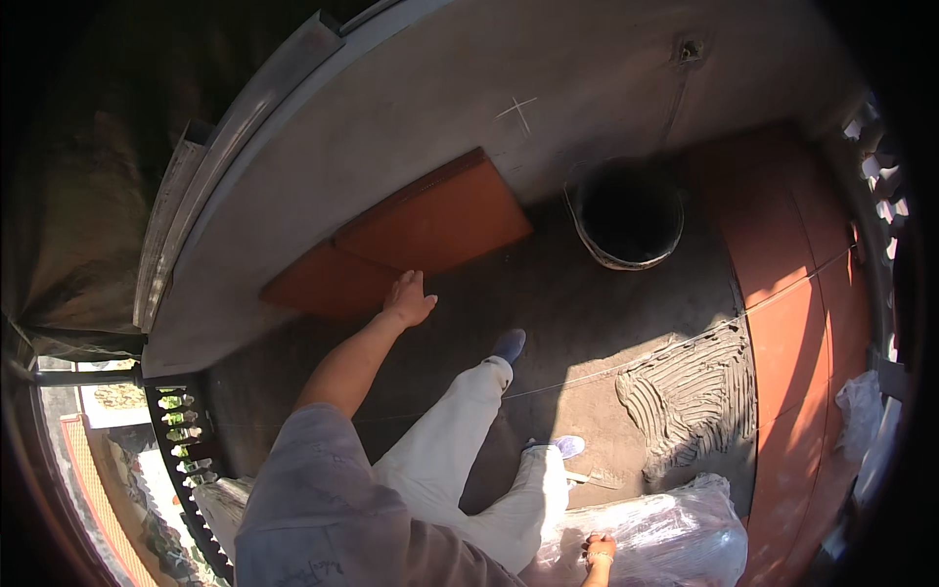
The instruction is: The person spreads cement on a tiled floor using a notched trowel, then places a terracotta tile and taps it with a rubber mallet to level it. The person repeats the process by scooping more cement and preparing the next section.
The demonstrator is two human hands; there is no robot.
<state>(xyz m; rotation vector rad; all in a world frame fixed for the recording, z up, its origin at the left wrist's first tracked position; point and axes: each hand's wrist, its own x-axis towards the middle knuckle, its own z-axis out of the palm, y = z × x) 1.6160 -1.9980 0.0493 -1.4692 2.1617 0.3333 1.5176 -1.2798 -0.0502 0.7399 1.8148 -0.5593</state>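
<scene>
We reach our left hand (408, 300) to the lower edge of the terracotta tiles (430, 227) leaning against the grey wall (391, 108); the fingers lie fairly flat and spread on the tile edge, gripping nothing. The tiles are square, smooth, orange-brown, half in sunlight. Our right hand (599, 550) rests on a clear plastic-wrapped bundle (665, 533), fingers curled; whether they grip it, we cannot tell.

The right hand (599, 550) is cut off at the wrist by the lower edge, its fingers sunk into the plastic-wrapped bundle (665, 533), the black bucket (628, 210) is too dark inside to tell its contents, and the left hand (409, 299) covers part of the leaning tiles (411, 235).
</scene>
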